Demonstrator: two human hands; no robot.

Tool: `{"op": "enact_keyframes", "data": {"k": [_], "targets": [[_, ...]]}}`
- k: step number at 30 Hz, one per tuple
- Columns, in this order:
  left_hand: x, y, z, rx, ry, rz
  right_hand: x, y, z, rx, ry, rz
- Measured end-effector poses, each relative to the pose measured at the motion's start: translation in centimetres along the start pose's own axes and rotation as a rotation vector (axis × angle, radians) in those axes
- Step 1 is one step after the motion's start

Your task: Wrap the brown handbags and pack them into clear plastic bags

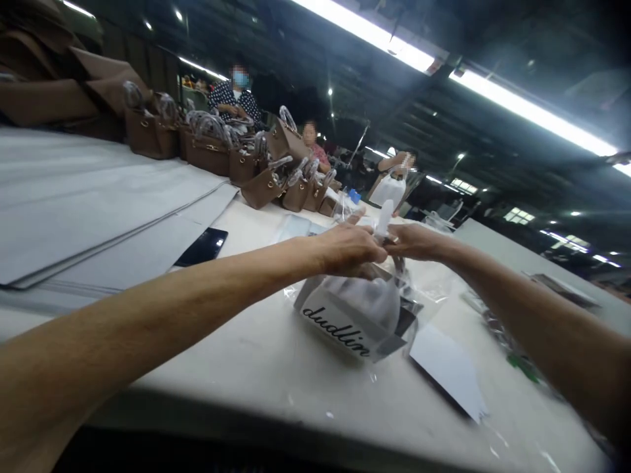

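Before me on the table stands a handbag packed in white wrapping [345, 322], with "dudlin" in black script on its front and clear plastic around it. Over its top, my left hand [352, 251] is closed with curled fingers on a white strip of wrapping [384, 220] that sticks up by the handles. From the other side my right hand [414, 241] pinches the same strip, its fingertips close to the left ones. The fingers partly hide the handles, and blur hides the exact grip.
Brown handbags [207, 148] with plastic-wrapped handles line the table's far side. Large white sheets [98, 197] and a dark phone [204, 246] lie at left. A white card [448, 371] is at right. Co-workers stand beyond; one holds up a white-wrapped bag [389, 190].
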State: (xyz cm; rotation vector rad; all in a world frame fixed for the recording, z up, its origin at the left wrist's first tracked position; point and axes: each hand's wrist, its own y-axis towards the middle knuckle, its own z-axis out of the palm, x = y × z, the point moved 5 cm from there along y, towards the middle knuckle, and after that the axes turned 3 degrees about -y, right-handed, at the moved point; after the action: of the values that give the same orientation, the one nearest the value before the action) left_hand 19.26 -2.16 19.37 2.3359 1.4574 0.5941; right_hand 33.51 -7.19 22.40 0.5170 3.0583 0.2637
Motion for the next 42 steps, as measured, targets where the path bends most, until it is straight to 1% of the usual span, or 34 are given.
{"op": "enact_keyframes", "data": {"k": [1,2,5,7,9,11,14,15,16,17,19,20,21,22,23,24,25,26,28,29,30,31,32,34,36,38,40,42], "targets": [[0.3,0.6,0.3,0.036,0.031,0.014,-0.2,-0.8,-0.9,0.007,0.016,-0.011],[0.7,0.9,0.5,0.048,0.058,0.023,-0.5,-1.9,-1.8,0.012,0.043,-0.020],[1.5,1.4,0.5,0.004,0.121,0.021,-1.4,-5.4,-4.1,0.079,0.124,-0.019],[1.5,1.6,0.3,-0.015,0.134,0.039,-2.4,-7.3,-4.3,0.181,0.099,0.019],[1.3,1.9,0.2,-0.013,0.115,0.056,-3.1,-8.3,-3.8,0.242,0.035,0.038],[1.4,2.2,0.1,0.010,0.073,0.015,-3.1,-8.4,-3.2,0.204,-0.031,-0.034],[1.8,2.6,-0.1,0.074,-0.037,-0.097,-1.6,-7.8,-2.5,0.009,-0.051,-0.238],[1.8,2.7,-0.2,0.104,-0.090,-0.119,-1.1,-7.6,-2.3,-0.028,-0.028,-0.285],[1.7,2.8,-0.3,0.145,-0.144,-0.133,-0.7,-7.4,-1.9,-0.012,0.007,-0.307],[1.6,2.9,-0.4,0.191,-0.191,-0.141,-0.4,-7.1,-1.4,0.057,0.035,-0.304],[1.3,3.2,-0.8,0.272,-0.248,-0.159,-0.4,-7.0,-0.4,0.277,0.041,-0.250],[1.3,3.2,-1.0,0.299,-0.243,-0.173,-0.7,-7.2,-0.2,0.389,0.025,-0.215],[1.4,3.3,-1.2,0.320,-0.209,-0.191,-1.0,-7.6,-0.3,0.480,0.005,-0.187],[1.5,3.3,-1.3,0.339,-0.160,-0.212,-1.3,-8.1,-0.8,0.540,-0.008,-0.170],[1.8,3.3,-1.4,0.359,-0.106,-0.233,-1.5,-8.5,-1.5,0.564,-0.005,-0.160],[2.0,3.2,-1.5,0.377,-0.053,-0.251,-1.7,-8.8,-2.4,0.557,0.017,-0.152],[2.2,3.1,-1.5,0.387,-0.010,-0.259,-1.9,-8.9,-3.5,0.523,0.051,-0.144],[2.3,3.1,-1.5,0.383,0.014,-0.255,-1.9,-8.7,-4.6,0.453,0.083,-0.134],[2.2,3.0,-1.7,0.332,0.013,-0.230,-1.9,-7.7,-6.5,0.251,0.126,-0.102],[2.1,2.9,-1.8,0.300,0.004,-0.220,-1.9,-6.9,-7.1,0.150,0.128,-0.085],[2.0,2.8,-1.9,0.273,-0.012,-0.212,-1.8,-6.0,-7.4,0.076,0.106,-0.076],[2.0,2.7,-2.0,0.250,-0.029,-0.207,-1.8,-5.1,-7.2,0.035,0.060,-0.074],[1.9,2.6,-2.1,0.227,-0.044,-0.202,-1.9,-4.2,-6.8,0.026,-0.003,-0.067],[1.8,2.4,-2.4,0.197,-0.066,-0.194,-2.6,-2.5,-5.2,0.065,-0.129,-0.024],[1.9,2.3,-2.5,0.187,-0.081,-0.195,-3.9,-1.2,-3.6,0.094,-0.194,0.045],[2.1,2.4,-2.4,0.191,-0.098,-0.194,-5.2,-0.1,-2.4,0.071,-0.198,0.100],[2.5,2.6,-2.1,0.201,-0.117,-0.199,-6.0,0.9,-1.4,0.060,-0.177,0.112],[3.2,2.9,-1.7,0.207,-0.133,-0.226,-6.3,1.5,-0.5,0.124,-0.126,0.103]]}}
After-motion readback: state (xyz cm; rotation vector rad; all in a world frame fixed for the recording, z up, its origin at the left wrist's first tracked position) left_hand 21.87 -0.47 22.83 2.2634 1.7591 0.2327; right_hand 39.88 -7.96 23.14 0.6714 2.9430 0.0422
